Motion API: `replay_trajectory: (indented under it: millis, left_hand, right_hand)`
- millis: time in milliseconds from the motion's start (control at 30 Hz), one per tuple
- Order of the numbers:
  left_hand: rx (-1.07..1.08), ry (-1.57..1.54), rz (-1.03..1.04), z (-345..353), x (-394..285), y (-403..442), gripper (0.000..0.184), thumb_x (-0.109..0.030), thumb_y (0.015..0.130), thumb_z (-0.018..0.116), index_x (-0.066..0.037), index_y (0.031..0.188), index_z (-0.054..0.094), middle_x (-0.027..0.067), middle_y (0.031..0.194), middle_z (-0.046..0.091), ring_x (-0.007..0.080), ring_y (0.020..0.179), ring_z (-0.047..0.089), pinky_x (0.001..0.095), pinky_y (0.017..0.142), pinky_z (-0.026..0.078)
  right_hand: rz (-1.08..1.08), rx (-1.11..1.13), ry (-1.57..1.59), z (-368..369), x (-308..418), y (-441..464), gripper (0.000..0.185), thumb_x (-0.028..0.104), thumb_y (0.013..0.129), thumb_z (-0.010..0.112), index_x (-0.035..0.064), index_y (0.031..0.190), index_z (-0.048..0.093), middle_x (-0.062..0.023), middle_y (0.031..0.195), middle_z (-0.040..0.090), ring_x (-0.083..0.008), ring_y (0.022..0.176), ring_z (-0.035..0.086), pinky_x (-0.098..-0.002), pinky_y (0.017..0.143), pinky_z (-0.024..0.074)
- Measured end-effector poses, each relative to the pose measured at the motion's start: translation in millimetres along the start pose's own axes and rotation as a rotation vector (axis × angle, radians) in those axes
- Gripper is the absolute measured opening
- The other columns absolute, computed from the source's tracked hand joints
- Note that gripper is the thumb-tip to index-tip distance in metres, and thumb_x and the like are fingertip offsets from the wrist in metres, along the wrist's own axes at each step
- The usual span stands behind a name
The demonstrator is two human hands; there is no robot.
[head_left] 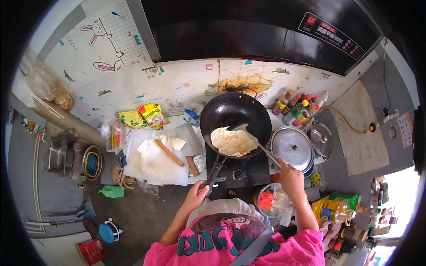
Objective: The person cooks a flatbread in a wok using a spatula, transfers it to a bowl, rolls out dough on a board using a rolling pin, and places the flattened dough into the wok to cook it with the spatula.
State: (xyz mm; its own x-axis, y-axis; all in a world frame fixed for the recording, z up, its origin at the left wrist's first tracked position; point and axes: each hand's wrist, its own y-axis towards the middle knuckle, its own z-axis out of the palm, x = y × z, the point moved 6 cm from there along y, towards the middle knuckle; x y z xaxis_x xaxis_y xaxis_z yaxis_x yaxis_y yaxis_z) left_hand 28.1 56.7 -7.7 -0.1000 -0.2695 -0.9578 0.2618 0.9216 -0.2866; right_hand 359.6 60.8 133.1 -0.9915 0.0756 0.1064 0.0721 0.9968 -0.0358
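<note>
A black wok (239, 106) sits on the stove (239, 170), tilted up at the wall side. Inside it lies a pale flatbread (233, 141) with light brown spots. My left hand (197, 194) is closed round the wok handle (214, 174) near its end. With my right hand (290, 177) I grip the handle of a metal spatula (268, 153), whose blade is in the wok beside the flatbread's upper right edge. To the left, a white board (177, 175) dusted with flour bears a rolling pin (169, 153), small dough pieces (176, 143) and a cleaver (189, 141).
Right of the wok stands a lidded pot (292, 148), with sauce bottles (295, 113) behind it and a glass lid (321, 139) beside it. Yellow packets (152, 115) lean behind the board. A bin (264, 201) and a large oil bottle (330, 211) are low at right.
</note>
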Motion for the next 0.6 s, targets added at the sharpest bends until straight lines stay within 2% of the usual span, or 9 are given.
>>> replay_trajectory:
  millis: [167, 367, 500, 600]
  left_hand:
    - [0.047, -0.024, -0.002, 1.9, -6.4, 4.0, 0.026, -0.019, 0.094, 0.055, 0.000, 0.111, 0.052, -0.0004, 0.084, 0.054, 0.0059, 0.074, 0.049, 0.0215, 0.065, 0.041]
    - [0.046, -0.067, -0.013, 1.4, -2.2, 4.3, 0.026, -0.017, 0.094, 0.055, 0.001, 0.111, 0.051, 0.0003, 0.085, 0.055, 0.0061, 0.075, 0.050, 0.0220, 0.067, 0.042]
    - [0.049, -0.069, -0.009, 0.7, 5.4, 5.9, 0.026, -0.019, 0.094, 0.055, 0.001, 0.111, 0.051, 0.0000, 0.084, 0.055, 0.0058, 0.074, 0.049, 0.0215, 0.065, 0.041]
    - [0.049, -0.045, -0.016, 0.1, 5.1, 7.0, 0.027, -0.020, 0.093, 0.056, 0.000, 0.111, 0.052, -0.0011, 0.081, 0.054, 0.0052, 0.071, 0.048, 0.0210, 0.062, 0.040]
  right_hand:
    - [-0.092, -0.014, -0.024, 11.4, 22.8, 1.9, 0.049, 0.011, 0.081, 0.059, 0.0135, 0.128, 0.052, -0.0116, 0.083, 0.062, -0.0303, 0.072, 0.064, -0.0401, 0.063, 0.0510]
    - [-0.025, 0.001, -0.021, 6.9, -0.2, 5.8, 0.048, 0.012, 0.081, 0.060, 0.0117, 0.128, 0.052, -0.0145, 0.082, 0.064, -0.0325, 0.071, 0.064, -0.0413, 0.064, 0.0513]
    - [-0.047, 0.010, 0.130, -40.4, -7.1, 6.4, 0.043, 0.012, 0.080, 0.061, 0.0083, 0.123, 0.055, -0.0186, 0.085, 0.064, -0.0364, 0.074, 0.062, -0.0435, 0.065, 0.0491]
    - [-0.031, 0.155, 0.153, -64.5, 6.3, 2.3, 0.042, 0.010, 0.080, 0.061, 0.0065, 0.122, 0.056, -0.0208, 0.091, 0.064, -0.0369, 0.082, 0.062, -0.0434, 0.072, 0.0489]
